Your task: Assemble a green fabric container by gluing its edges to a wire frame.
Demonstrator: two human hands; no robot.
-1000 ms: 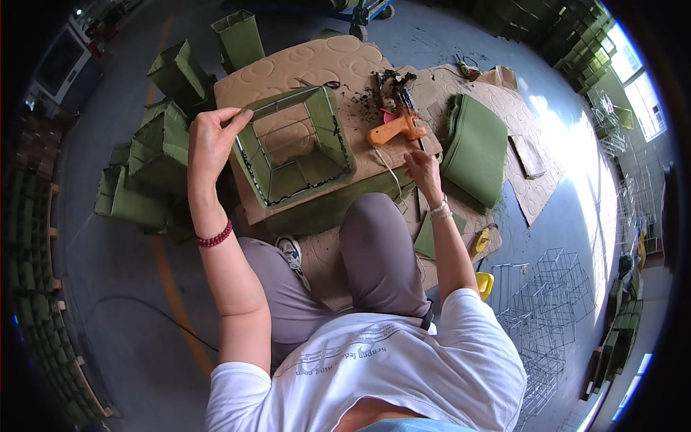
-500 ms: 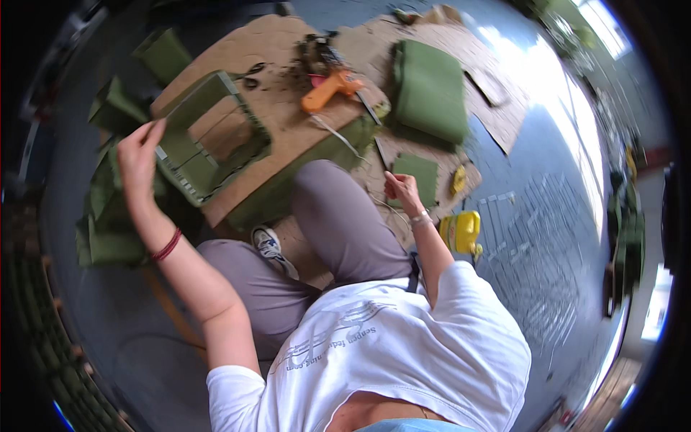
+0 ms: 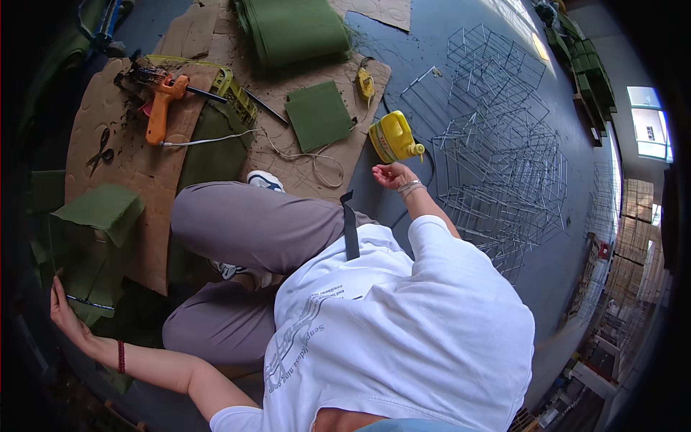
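Some cardboard (image 3: 324, 70) covers grey floor (image 3: 417, 45); right hand (image 3: 394, 175) loosely parted, left hand's (image 3: 73, 322) grip unclear.

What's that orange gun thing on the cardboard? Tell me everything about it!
It looks like a plastic glue gun. Its dark, messy front points left, and a dark rod sticks out behind, to the right. A white cord leaves its grip. It rests on brown cardboard; nobody's holding it.

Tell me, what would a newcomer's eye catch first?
Probably the bright orange glue gun, lying on brown cardboard at the upper left. Next might come the yellow jug just beyond the right hand, then the tangle of wire frames spread to its right.
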